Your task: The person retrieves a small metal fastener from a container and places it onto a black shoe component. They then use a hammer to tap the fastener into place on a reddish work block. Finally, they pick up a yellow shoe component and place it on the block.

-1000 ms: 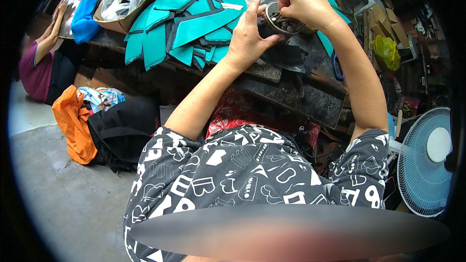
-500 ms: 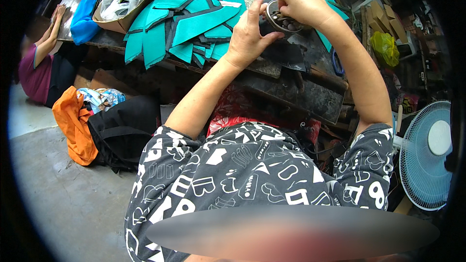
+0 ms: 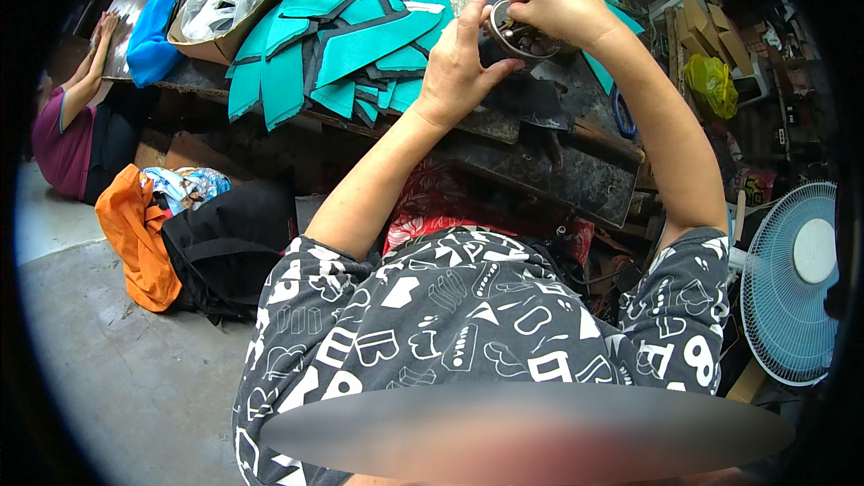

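My left hand [image 3: 453, 63] is curled round the side of a dark round tin [image 3: 537, 52], with its thumb stretched along the near side. Small dark pieces, some shiny, lie inside the tin; their kind is too small to tell. Over the tin's rim is my right hand [image 3: 560, 4], its fingertips pinched together at the opening. Whatever sits between those fingers is hidden. Teal fabric pieces with black backing [image 3: 382, 45] are heaped on the worktable just left of my left hand.
A cardboard box [image 3: 211, 47] with clear plastic bags and a blue cloth [image 3: 162, 45] lie at the table's left. Another person [image 3: 67, 139] is at the far left. Clothes [image 3: 144, 243] hang low left; a fan [image 3: 792, 283] stands right, below a yellow-green bag [image 3: 711, 85].
My right hand has shifted slightly left and up at the tin's opening, and more of the pieces inside show. My left hand keeps its place round the tin.
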{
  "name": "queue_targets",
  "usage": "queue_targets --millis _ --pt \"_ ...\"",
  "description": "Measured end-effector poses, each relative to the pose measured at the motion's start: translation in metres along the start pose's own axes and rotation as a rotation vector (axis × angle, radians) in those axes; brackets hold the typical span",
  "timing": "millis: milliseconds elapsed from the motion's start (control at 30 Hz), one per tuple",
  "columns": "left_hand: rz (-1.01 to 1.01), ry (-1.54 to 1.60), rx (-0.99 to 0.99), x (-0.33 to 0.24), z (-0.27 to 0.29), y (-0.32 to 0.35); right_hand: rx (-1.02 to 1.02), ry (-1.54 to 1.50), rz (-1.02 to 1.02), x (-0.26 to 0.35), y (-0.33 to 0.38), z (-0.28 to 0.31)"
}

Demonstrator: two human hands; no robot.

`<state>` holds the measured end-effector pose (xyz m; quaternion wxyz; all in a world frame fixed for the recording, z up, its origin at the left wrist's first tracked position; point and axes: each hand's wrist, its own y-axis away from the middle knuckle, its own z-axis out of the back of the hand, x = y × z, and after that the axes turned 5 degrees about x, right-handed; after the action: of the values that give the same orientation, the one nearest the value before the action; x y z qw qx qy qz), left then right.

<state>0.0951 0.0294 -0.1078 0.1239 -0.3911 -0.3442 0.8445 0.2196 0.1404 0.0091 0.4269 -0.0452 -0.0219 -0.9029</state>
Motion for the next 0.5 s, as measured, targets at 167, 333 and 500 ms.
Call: queue_targets --millis 167,333,500 --pt "0.001 -0.015 0.002 -0.002 0.001 -0.002 -0.136 -0.458 0.107 -0.031 -0.006 0.006" --pt "0.038 -0.010 0.017 -0.004 0.002 0.000 -0.129 -1.162 -0.079 -0.058 0.001 0.015" --pt "0.051 0.000 0.017 -0.004 0.002 0.001 -0.143 -1.262 -0.107 -0.081 0.014 0.018"
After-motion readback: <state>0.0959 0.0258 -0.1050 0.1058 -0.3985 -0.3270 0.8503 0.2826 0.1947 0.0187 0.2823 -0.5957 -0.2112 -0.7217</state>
